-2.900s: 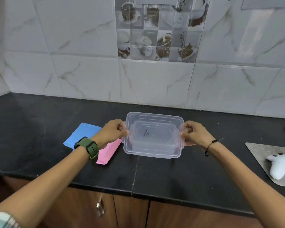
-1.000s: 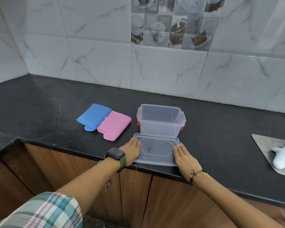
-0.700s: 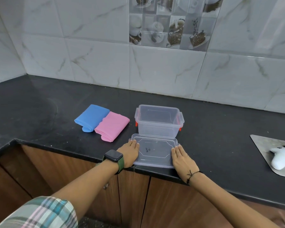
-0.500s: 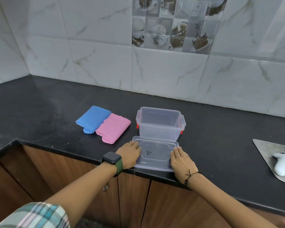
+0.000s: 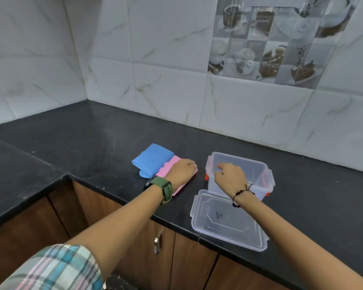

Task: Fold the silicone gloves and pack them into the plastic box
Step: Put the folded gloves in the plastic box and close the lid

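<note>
My left hand (image 5: 181,171) sits on top of the pink glove (image 5: 169,167), fingers curled down over its far right end. It looks like a grip starting, but I cannot tell if the fingertips are tucked under the edge. My right hand (image 5: 228,176) is at the near left rim of the plastic box (image 5: 258,173), fingers bent over the wall, thumb hidden. It seems to hold the rim; the actual pinch is not visible.

Key relation: the pink glove is directly under my left hand, and the box is just to the right of that hand, with a narrow strip of bare counter (image 5: 71,143) between them. The left hand is the nearer one for the glove; the right one is busy steadying the box.

The pink glove is folded flat, its long axis running from near-left, under my wrist, to far-right, under my fingers, so it points diagonally toward the box's far left corner. The blue glove (image 5: 152,160) lies folded too, touching the pink one on the side away from the box, same diagonal.

The box's long axis runs left-right across from my right hand, mouth up, nothing inside as far as I can see. The lid (image 5: 226,221) lies flat just nearer me than the box, under my right forearm.

Judgement: folding looks done and packing is next. That means a short lift rightward over the rim, with the glove turned to line up with the box.
</note>
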`<state>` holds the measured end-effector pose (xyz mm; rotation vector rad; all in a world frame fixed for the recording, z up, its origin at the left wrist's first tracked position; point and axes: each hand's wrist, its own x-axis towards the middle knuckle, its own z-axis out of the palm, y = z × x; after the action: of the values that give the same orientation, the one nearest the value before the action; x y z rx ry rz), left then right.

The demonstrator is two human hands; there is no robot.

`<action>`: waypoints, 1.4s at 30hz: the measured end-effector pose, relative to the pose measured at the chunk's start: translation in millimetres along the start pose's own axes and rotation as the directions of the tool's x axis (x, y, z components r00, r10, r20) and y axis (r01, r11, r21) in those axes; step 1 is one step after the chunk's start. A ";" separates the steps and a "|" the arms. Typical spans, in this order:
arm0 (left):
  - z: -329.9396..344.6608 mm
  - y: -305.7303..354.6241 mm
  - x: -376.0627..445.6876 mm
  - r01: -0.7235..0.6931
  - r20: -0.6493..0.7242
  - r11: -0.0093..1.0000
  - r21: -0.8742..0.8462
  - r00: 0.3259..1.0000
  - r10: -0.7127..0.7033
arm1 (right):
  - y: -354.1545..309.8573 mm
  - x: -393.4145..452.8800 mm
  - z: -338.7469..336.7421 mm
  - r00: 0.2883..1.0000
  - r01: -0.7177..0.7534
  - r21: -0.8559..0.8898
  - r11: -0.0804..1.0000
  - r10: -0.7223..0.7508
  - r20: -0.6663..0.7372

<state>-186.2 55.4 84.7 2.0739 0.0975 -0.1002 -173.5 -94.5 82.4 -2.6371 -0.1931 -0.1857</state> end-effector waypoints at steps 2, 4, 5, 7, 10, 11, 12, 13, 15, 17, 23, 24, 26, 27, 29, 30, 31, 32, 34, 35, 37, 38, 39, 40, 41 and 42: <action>-12.8 5.3 4.9 0.115 -0.028 0.982 -0.153 0.992 -0.120 | -17.5 20.5 -2.4 0.999 0.033 0.028 0.999 -0.034 0.016; -25.0 11.0 8.4 0.201 -0.026 0.938 -0.282 0.976 -0.217 | -34.4 40.3 -3.7 0.999 0.012 0.095 0.995 -0.016 0.040; -30.1 12.5 10.9 0.229 -0.013 0.908 -0.350 0.968 -0.249 | -42.6 49.2 -4.5 0.998 -0.022 0.145 0.989 0.012 0.068; -38.7 11.1 20.3 0.261 0.001 0.840 -0.475 0.955 -0.296 | -56.1 68.0 -4.7 0.985 -0.102 0.221 0.970 0.068 0.158; -45.9 10.5 28.2 0.256 0.003 0.733 -0.630 0.945 -0.327 | -70.5 95.2 0.3 0.952 -0.172 0.319 0.932 0.073 0.299; -48.2 9.9 30.1 0.256 0.004 0.688 -0.679 0.938 -0.345 | -75.1 102.1 2.2 0.938 -0.197 0.364 0.910 0.067 0.340; -49.8 8.2 32.5 0.260 0.004 0.647 -0.717 0.929 -0.369 | -79.0 107.9 4.3 0.926 -0.221 0.401 0.889 0.063 0.372; -51.1 6.7 34.2 0.261 0.002 0.611 -0.747 0.920 -0.391 | -81.9 112.6 6.5 0.915 -0.245 0.425 0.872 0.062 0.400; -52.7 1.7 37.9 0.252 -0.014 0.554 -0.793 0.903 -0.430 | -85.2 121.0 12.4 0.886 -0.293 0.426 0.856 0.075 0.457; -53.5 -3.5 41.6 0.240 -0.042 0.517 -0.822 0.878 -0.476 | -85.8 130.5 20.2 0.865 -0.323 0.414 0.851 0.089 0.493; -42.0 -32.0 51.8 0.186 -0.103 0.431 -0.883 0.819 -0.565 | -71.7 152.3 43.9 0.822 -0.357 0.379 0.854 0.094 0.561; -38.7 -36.3 53.0 0.166 -0.127 0.431 -0.887 0.810 -0.573 | -68.6 155.0 47.4 0.815 -0.346 0.359 0.867 0.089 0.572; -32.0 -42.7 55.5 0.135 -0.183 0.435 -0.890 0.769 -0.613 | -62.9 160.8 54.9 0.803 -0.323 0.307 0.895 0.088 0.590; -28.5 -44.9 56.5 0.123 -0.214 0.440 -0.889 0.738 -0.640 | -60.3 164.3 59.7 0.792 -0.312 0.274 0.910 0.090 0.603; -20.8 -48.2 57.5 0.116 -0.284 0.465 -0.878 0.656 -0.699 | -55.0 168.7 69.8 0.766 -0.270 0.209 0.940 0.079 0.638; -16.2 -49.6 57.5 0.122 -0.305 0.471 -0.873 0.616 -0.726 | -52.2 170.6 74.8 0.750 -0.245 0.173 0.954 0.073 0.657; -11.1 -50.4 57.3 0.134 -0.315 0.469 -0.873 0.578 -0.752 | -49.4 173.0 79.6 0.734 -0.216 0.140 0.966 0.066 0.676; -5.3 -52.6 58.2 0.157 -0.314 0.460 -0.874 0.539 -0.781 | -47.3 174.9 83.4 0.718 -0.180 0.107 0.978 0.056 0.694; 3.3 -56.5 59.0 0.231 -0.285 0.446 -0.865 0.505 -0.815 | -46.5 177.6 86.6 0.690 -0.109 0.050 0.993 0.040 0.723; 8.1 -56.3 59.3 0.249 -0.268 0.430 -0.868 0.495 -0.827 | -46.4 179.3 87.7 0.671 -0.076 0.015 0.997 0.040 0.740; 16.5 -56.5 60.0 0.311 -0.262 0.443 -0.841 0.482 -0.836 | -45.5 183.6 87.9 0.632 -0.032 -0.039 0.999 0.050 0.773; 19.8 -56.5 61.2 0.345 -0.274 0.468 -0.814 0.482 -0.832 | -44.9 186.6 88.3 0.609 -0.023 -0.051 0.998 0.054 0.791; 22.3 -56.8 63.5 0.363 -0.286 0.487 -0.795 0.483 -0.828 | -43.7 189.2 89.6 0.588 -0.011 -0.061 0.998 0.056 0.807; 23.5 -56.4 65.8 0.364 -0.291 0.492 -0.791 0.483 -0.826 | -42.7 190.7 90.1 0.571 -0.001 -0.071 0.998 0.058 0.819; 23.3 -55.1 67.7 0.355 -0.291 0.490 -0.796 0.486 -0.824 | -41.1 193.1 91.7 0.558 0.010 -0.077 0.997 0.058 0.828; 22.2 -53.2 70.2 0.339 -0.289 0.480 -0.809 0.482 -0.827 | -39.6 194.9 92.4 0.550 0.016 -0.081 0.997 0.059 0.833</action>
<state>-123.1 63.6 19.9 1.1238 1.2216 0.2108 19.9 4.4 52.2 -2.5709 -0.4700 1.1475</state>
